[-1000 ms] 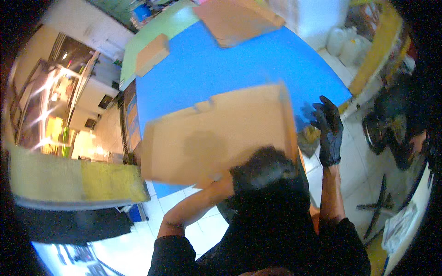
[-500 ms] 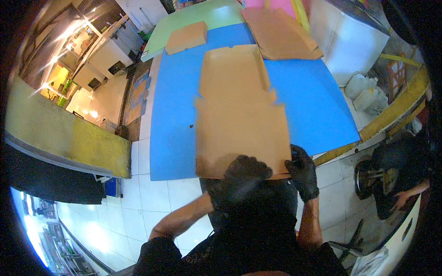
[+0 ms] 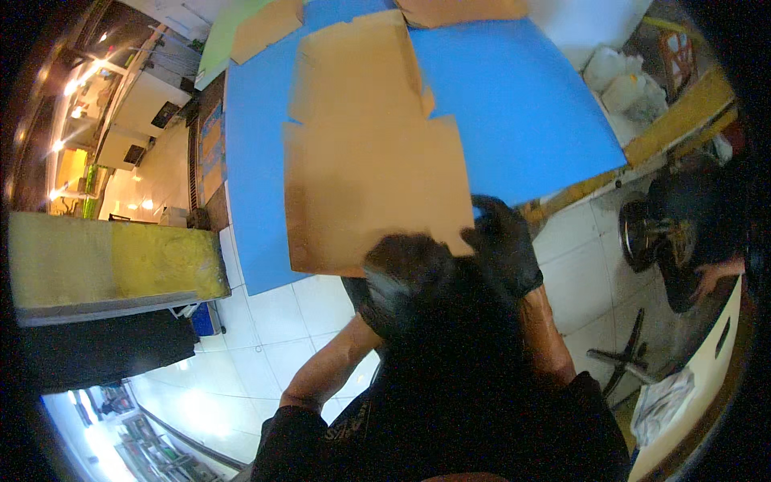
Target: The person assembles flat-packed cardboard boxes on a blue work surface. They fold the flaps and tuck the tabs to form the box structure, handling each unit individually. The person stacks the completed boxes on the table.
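A brown cardboard box [image 3: 373, 173], partly folded with its lid laid out flat, lies in front of me on a blue tabletop [image 3: 514, 104]. Notched tabs show at both sides where lid and base meet. My left hand [image 3: 401, 273], in a black glove, is closed over the box's near edge; its fingers are smeared by motion. At the near right corner, my right hand [image 3: 507, 245], also black-gloved, has thumb and fingers around the raised cardboard edge. The undersides of both grips are hidden.
Other cardboard pieces lie at the far left [image 3: 269, 28] and far right [image 3: 462, 10] of the table. White plastic jugs [image 3: 622, 88] stand beyond its right side. A person's hand [image 3: 715, 277] shows at the right by a metal stool [image 3: 638, 233]. A yellow-painted low wall [image 3: 165, 257] stands left.
My view has shifted and turned, so table and box sit higher and farther left. Both hands stay at the box's near edge, with the right one still at the corner.
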A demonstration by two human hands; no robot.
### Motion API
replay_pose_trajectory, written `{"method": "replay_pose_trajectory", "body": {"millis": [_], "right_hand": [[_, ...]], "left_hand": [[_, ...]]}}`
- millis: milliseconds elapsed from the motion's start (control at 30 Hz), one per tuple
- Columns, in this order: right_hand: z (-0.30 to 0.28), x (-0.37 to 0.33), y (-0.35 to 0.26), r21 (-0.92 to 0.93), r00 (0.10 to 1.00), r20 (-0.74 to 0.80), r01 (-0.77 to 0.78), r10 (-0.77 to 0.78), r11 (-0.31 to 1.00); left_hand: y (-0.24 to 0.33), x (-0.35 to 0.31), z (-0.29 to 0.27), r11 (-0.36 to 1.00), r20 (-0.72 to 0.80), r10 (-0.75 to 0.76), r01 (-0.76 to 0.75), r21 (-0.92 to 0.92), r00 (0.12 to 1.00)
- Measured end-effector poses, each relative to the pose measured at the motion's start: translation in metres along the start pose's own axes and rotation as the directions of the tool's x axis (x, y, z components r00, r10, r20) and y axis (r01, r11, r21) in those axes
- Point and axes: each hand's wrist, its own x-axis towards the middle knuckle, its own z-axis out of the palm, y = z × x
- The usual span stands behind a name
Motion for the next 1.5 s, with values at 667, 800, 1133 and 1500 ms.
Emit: {"method": "replay_pose_trajectory", "body": {"millis": [667,800,1133,1500], "right_hand": [[0.032,-0.003,-0.004,0.481,0.974,0.214,-0.172,0.075,0.86],[0.037,-0.005,-0.004,0.489,0.997,0.074,-0.066,0.034,0.87],[0.036,-0.001,-0.001,0.56,0.972,0.198,-0.221,0.13,0.798],[0.04,0.002,-0.021,0.365,0.985,0.115,-0.166,0.132,0.916]], "left_hand": [[-0.051,0.014,-0.006,0.922,0.616,-0.162,0.341,-0.185,0.771],[-0.056,0.015,-0.005,0.951,0.547,-0.029,0.191,-0.242,0.837],[-0.06,0.012,-0.004,0.916,0.606,-0.1,0.311,-0.255,0.789],[-0.058,0.025,-0.014,0.867,0.66,-0.156,0.422,-0.265,0.735]]}}
